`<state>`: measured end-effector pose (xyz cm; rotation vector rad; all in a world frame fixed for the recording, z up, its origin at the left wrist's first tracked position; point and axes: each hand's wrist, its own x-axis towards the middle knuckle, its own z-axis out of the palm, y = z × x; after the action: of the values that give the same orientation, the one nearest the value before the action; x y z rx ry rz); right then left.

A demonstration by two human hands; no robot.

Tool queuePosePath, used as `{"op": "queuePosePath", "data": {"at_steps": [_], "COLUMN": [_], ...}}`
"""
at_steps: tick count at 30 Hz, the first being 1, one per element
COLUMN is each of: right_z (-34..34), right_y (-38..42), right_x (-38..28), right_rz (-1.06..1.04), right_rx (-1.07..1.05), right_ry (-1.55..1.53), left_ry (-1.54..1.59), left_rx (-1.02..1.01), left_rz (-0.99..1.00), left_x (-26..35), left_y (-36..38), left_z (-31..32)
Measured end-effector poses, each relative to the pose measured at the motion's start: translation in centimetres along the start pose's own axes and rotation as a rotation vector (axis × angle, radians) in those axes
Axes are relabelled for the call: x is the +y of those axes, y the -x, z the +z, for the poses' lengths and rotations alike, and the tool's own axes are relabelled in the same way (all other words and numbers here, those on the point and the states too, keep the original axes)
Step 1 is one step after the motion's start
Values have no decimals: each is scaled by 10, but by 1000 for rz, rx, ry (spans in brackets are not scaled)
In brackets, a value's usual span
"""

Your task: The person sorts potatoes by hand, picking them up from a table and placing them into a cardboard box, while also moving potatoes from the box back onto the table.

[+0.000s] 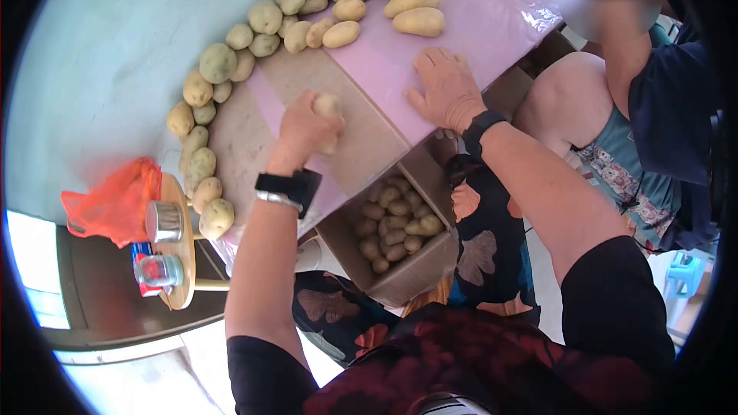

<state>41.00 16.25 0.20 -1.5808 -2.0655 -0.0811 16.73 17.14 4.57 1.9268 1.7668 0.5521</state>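
My left hand (298,129) is closed around a pale potato (328,105) over the bare cardboard part of the tabletop (250,127). Its fingers hide much of the potato. Flat on the pink plastic covering (492,11), my right hand (448,88) rests with its fingers stretched out and holds nothing. Two long potatoes (419,21) lie just beyond those fingertips. Below the table's near edge, close to my knees, stands an open cardboard box (411,280) with many potatoes (396,219) inside.
A row of potatoes (218,63) lines the wall side of the table. At the left, a small wooden stand (184,277) bears a metal cup (164,221), a glass jar (159,270) and a red plastic bag (115,200). Another person (669,107) sits close on my right.
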Motion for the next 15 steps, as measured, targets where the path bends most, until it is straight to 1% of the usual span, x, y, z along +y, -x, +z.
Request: {"op": "queuePosePath", "data": {"at_steps": [1,3,5,7,9,10,13,15], "right_z": [0,2,1,1,1,0,0,7], "right_y": [-1,0,1,1,2,2,4,5], "right_x": [0,-1,-1,0,0,-1,1,5], "right_rz": [-10,18,16,26,17,19,16,-27], "right_rx": [-2,-14,-13,-11,-3,-1,23,37], "right_ry": [-3,10,16,24,24,24,15,-12], "left_ry": [1,78,201,231,455,505,139,-240], "left_rx": [7,-88,-87,-170,-343,-381,-332,-322], "left_rz": [-7,-58,-44,59,-39,-114,-171,-153], "left_x": [8,20,40,48,36,19,-13,-67], "left_y": [18,52,95,133,157,165,173,174], "left_z": [0,1,2,2,17,32,62,100]}}
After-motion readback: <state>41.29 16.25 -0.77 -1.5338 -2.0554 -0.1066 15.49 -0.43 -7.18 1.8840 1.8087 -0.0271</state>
